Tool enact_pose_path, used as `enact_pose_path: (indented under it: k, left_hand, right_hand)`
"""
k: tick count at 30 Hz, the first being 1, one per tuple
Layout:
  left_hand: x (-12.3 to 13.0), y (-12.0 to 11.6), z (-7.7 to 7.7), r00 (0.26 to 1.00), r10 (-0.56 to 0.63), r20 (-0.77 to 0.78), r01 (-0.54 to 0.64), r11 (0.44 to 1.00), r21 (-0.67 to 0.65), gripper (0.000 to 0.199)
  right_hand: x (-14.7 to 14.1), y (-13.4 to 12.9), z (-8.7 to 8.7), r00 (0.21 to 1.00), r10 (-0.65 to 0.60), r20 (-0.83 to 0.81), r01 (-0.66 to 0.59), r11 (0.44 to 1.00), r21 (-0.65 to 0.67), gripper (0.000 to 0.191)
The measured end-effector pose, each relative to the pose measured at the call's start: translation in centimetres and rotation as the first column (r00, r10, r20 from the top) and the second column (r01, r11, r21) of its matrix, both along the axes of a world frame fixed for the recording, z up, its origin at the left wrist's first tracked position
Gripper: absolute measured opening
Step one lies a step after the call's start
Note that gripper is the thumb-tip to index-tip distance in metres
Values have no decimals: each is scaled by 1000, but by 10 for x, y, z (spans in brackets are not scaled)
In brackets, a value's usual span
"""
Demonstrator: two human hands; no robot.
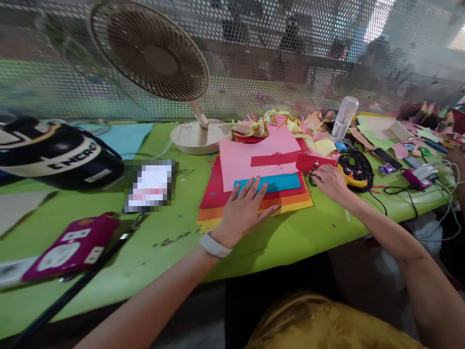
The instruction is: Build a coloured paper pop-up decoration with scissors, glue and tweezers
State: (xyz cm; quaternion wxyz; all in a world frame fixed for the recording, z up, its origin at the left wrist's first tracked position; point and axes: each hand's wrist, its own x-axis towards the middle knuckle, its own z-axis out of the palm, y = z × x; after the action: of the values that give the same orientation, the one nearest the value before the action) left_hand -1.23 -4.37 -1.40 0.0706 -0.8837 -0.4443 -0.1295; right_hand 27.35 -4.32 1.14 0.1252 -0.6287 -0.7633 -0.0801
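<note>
Mustard-yellow cloth [316, 325] shows closest in, below the edge of the green-covered worktop [271, 259]. The left hand [242, 215], with a white band [215, 245] at its wrist, lies palm down with its fingers spread, fingertips on the left part of a blue paper strip [286, 182]. Beneath, the edges of layered paper show: a yellow sheet [207, 226] lowest, then an orange sheet [211, 214], then a red sheet [215, 189]. To the right, the right hand [330, 179] bends its fingers inward at a red paper piece [304, 162] and a black loop [311, 181]; whether it pinches either I cannot tell. A yellow handle [356, 182] lies just beside that hand, next to a black tray-like object [366, 167]. A pink sheet [236, 160] with a curved upper edge lies over the red one, carrying a red strip [274, 159]; the blue strip follows its near edge. Behind are a cream fan [160, 59], crumpled paper scraps [254, 127] and a clear bottle [345, 118], all before a perforated metal screen [254, 72].
</note>
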Motion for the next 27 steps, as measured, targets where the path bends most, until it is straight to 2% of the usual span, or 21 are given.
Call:
enact_pose_path:
  k: [5, 8, 11, 15, 18, 20, 23, 27]
  left_hand:
    - [4, 14, -17, 998, -57, -8, 56, 997, -44, 75]
    - [0, 17, -22, 996, -75, -41, 70, 992, -107, 76]
    - [-4, 17, -24, 995, -82, -56, 74, 987, -141, 77]
    - [-6, 16, -26, 995, -100, -26, 96, 987, -131, 80]
    - [-6, 16, -26, 994, -105, -6, 103, 987, -123, 82]
    - [-6, 16, -28, 995, -104, -1, 104, 988, -115, 83]
    - [-6, 16, -30, 993, -114, 12, 115, 989, -96, 82]
    - [-8, 16, -32, 992, -125, 23, 126, 989, -74, 81]
  right_hand:
    - [22, 25, 15, 994, -111, -7, 112, 989, 98, 32]
    - [34, 43, 15, 992, -124, -15, 124, 992, 28, 37]
    - [39, 55, 13, 993, -115, -33, 111, 990, -84, 29]
    - [41, 57, 24, 970, -91, -225, 67, 992, -111, 19]
    - [41, 57, 40, 902, -75, -424, 51, 996, -69, 19]
    - [35, 62, 48, 864, -23, -503, 16, 1000, -18, 19]
    - [13, 78, 50, 849, 79, -522, -69, 997, 38, 16]
    - [-31, 107, 45, 865, 137, -483, -152, 988, 8, 17]
